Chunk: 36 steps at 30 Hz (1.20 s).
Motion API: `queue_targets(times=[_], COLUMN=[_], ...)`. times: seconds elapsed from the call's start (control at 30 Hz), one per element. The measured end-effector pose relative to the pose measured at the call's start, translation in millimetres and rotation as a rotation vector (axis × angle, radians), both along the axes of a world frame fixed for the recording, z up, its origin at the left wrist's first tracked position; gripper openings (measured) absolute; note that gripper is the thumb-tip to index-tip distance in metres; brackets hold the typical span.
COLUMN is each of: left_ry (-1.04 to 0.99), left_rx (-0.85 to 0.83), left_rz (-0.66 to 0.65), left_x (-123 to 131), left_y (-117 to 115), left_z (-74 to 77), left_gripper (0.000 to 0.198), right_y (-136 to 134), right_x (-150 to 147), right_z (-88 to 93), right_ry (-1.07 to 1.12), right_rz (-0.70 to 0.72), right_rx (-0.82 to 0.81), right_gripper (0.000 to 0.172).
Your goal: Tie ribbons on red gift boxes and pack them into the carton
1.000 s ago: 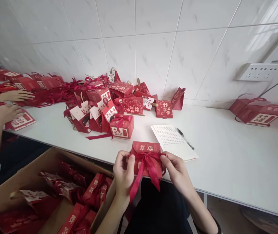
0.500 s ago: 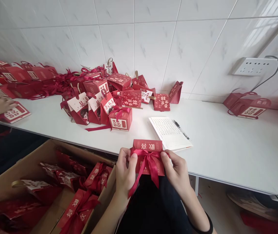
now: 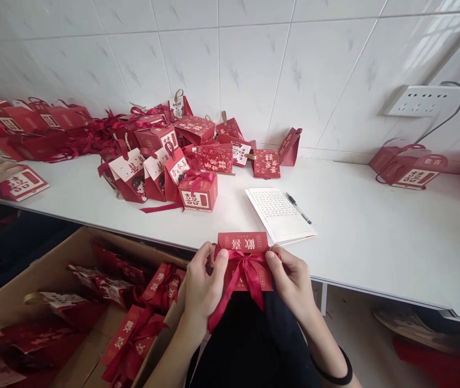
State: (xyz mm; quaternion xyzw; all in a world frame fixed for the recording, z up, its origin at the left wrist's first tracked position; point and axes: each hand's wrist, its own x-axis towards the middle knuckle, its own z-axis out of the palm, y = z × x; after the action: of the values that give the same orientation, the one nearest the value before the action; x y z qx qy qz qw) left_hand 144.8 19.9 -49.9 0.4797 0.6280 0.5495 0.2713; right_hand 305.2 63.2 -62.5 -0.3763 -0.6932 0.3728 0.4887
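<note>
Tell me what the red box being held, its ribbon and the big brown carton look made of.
Red box: printed card, matte, by its crisp folded flap edge. Ribbon: likely satin fabric, with a soft sheen and limp hanging tails. Carton: plain cardboard, probably, dull brown with a bent flap.

- The gift box (image 3: 243,243) at the counter's near edge was red card, matt, with white print.
- Its ribbon (image 3: 250,275) was red satin cloth with a soft sheen.
- The counter (image 3: 375,231) was white, smooth and faintly glossy.
- The wall tiles (image 3: 254,70) were glossy white ceramic, lightly veined.
- The carton (image 3: 44,269) was brown cardboard, matt.
- The notepad (image 3: 280,215) was matt white paper.
- The power strip (image 3: 424,101) was smooth white plastic.
</note>
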Motion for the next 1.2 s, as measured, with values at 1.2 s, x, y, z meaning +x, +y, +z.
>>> queue_targets(times=[1.2], left_ry=[-0.272], left_rx=[0.108], left_rz=[0.083], left_x=[21], left_y=[2], left_z=[-11.5], left_gripper=[0.034], right_y=[4], right_x=[-11], right_z=[-6.8], right_ry=[0.579], right_rz=[0.034], right_rx=[-0.422], right_gripper=[0.055])
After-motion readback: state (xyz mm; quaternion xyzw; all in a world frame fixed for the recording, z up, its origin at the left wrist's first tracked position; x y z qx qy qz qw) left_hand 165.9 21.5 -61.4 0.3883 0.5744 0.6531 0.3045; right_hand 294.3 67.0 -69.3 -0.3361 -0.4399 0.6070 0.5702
